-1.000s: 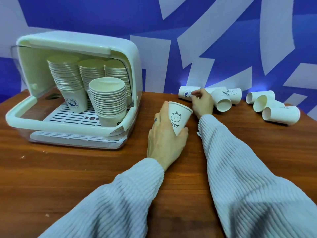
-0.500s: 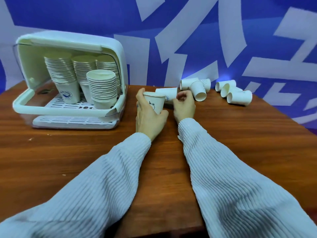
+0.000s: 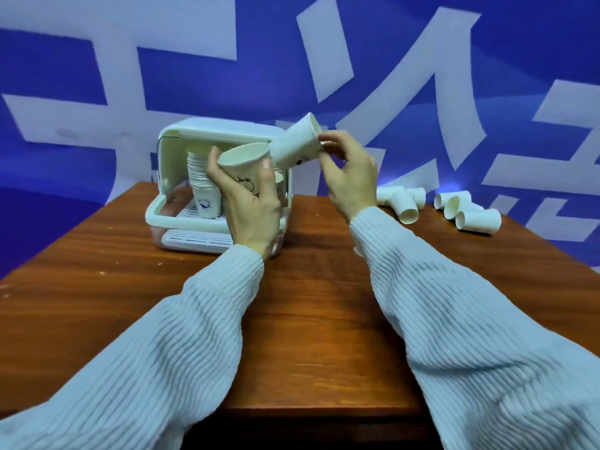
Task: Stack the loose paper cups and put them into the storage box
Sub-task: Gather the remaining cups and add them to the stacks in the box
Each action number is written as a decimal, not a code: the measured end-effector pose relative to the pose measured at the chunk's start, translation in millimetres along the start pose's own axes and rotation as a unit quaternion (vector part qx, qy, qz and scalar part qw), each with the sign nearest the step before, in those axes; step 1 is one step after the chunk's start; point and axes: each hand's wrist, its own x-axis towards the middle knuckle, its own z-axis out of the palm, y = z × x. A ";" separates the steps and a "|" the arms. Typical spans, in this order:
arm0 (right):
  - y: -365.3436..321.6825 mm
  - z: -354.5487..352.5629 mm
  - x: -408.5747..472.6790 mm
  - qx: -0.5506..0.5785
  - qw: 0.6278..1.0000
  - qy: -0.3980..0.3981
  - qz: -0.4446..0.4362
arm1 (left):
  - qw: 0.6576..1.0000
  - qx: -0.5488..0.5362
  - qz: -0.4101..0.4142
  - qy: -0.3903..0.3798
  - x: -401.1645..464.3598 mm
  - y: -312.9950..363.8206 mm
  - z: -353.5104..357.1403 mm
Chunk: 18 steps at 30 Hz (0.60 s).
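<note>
My left hand grips a white paper cup with a bear print, mouth up, raised in front of the storage box. My right hand pinches the rim end of a second white cup, tilted with its base pointing down-left at the first cup's mouth; the two cups touch at the rim. The white storage box stands open behind my left hand with stacks of cups inside. Several loose cups lie on their sides on the wooden table at the right.
More loose cups lie near the table's far right corner. A blue and white patterned wall stands right behind the table. The table's near edge runs below my forearms.
Both hands have risen off the table. My right hand has picked up a cup from the pile and brought it over to the cup in my left hand. The view has pulled back.
</note>
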 end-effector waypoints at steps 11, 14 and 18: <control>-31.8 52.2 23.3 -0.185 0.923 -0.334 -0.036 | 0.999 0.025 -0.021 0.016 38.5 -13.5 -50.9; -25.6 57.2 8.5 -0.210 0.895 -0.390 -0.062 | 0.999 0.041 -0.021 0.000 47.7 -13.0 -51.3; -9.4 58.8 -11.6 -0.192 0.923 -0.331 -0.036 | 0.998 0.055 -0.012 -0.038 70.7 -6.8 -44.3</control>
